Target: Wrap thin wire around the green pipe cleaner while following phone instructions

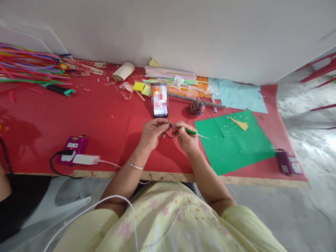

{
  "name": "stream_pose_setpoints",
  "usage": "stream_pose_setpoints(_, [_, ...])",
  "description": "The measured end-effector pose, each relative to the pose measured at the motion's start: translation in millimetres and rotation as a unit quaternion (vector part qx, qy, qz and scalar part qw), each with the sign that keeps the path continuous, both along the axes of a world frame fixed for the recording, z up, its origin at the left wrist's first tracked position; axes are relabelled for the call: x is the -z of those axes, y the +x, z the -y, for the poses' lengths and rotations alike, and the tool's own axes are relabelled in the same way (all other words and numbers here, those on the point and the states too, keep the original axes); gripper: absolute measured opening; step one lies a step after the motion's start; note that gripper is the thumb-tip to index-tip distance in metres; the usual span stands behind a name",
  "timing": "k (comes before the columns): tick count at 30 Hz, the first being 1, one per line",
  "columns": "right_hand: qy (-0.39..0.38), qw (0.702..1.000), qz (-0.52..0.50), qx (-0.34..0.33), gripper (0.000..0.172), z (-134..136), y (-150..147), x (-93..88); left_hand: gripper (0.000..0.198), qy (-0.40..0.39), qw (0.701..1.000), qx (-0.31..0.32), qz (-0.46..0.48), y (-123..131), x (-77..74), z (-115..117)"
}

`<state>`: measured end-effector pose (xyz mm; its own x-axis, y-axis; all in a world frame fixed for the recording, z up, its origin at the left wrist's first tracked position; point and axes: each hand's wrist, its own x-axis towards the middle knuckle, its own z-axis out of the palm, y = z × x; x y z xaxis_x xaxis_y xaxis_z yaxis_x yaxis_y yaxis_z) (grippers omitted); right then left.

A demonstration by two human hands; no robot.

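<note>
My left hand (154, 132) pinches a small dark piece of yarn work (170, 125) between thumb and fingers. Closed around a crochet hook with a green handle (190, 131), my right hand (187, 137) touches the same piece from the right. The metal end of the hook points right, over the green sheet (236, 147). A dark strand loops below the fingers. Beyond my hands stands a lit phone (159, 101), its picture partly blurred. The multicoloured yarn ball (196, 108) lies behind my right hand.
Purple power sockets (75, 145) with cables sit at the left, another (288, 162) at the right edge. Pipe cleaners (31, 66), a cardboard tube (124, 71), straws (170, 72) and blue cloth (240, 96) line the back. Part of a person (4, 183) shows at far left.
</note>
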<state>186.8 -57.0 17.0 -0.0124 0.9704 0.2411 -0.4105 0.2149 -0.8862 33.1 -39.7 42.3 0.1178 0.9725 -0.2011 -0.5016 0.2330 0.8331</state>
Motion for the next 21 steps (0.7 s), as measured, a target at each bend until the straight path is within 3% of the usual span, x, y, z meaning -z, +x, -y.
stream_pose_setpoints(7, [-0.087, 0.996, 0.004, 0.027, 0.030, -0.3, -0.8, -3.0, 0.036, -0.021, 1.000, 0.018, 0.010, -0.7, 0.8, -0.1])
stream_pose_setpoints(11, [-0.108, 0.994, -0.024, 0.005, 0.035, -0.9, 0.6, -4.5, 0.039, -0.036, 0.999, 0.025, 0.028, 0.5, 3.0, -1.1])
stream_pose_setpoints(21, [-0.134, 0.990, -0.035, 0.015, 0.030, -4.1, 3.0, -5.0, 0.028, 0.022, 0.998, 0.004, -0.054, 0.6, 16.9, 0.5])
